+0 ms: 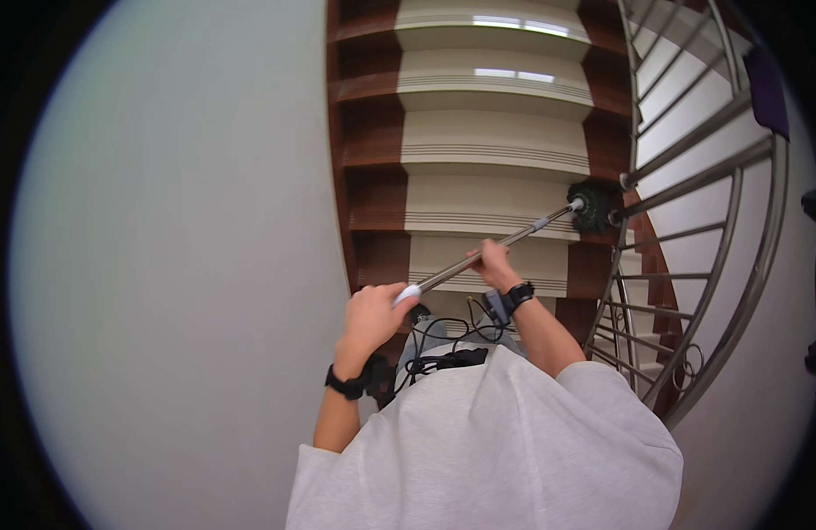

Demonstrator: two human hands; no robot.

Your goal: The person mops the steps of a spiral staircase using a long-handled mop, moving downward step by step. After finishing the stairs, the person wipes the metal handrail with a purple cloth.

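Observation:
A mop with a metal telescopic handle slants across the staircase in front of me. My left hand is closed around the white grip at its near end. Further along, my right hand grips the metal pole near its middle. The dark mop head rests at the right side of a stair, over the red-brown border and beside the foot of the railing. Part of the head's underside is hidden.
Stairs with cream treads and red-brown borders rise ahead. A stainless steel railing curves along the right, with a purple cloth hanging on it. The white wall stands at left. Black cables loop at my waist.

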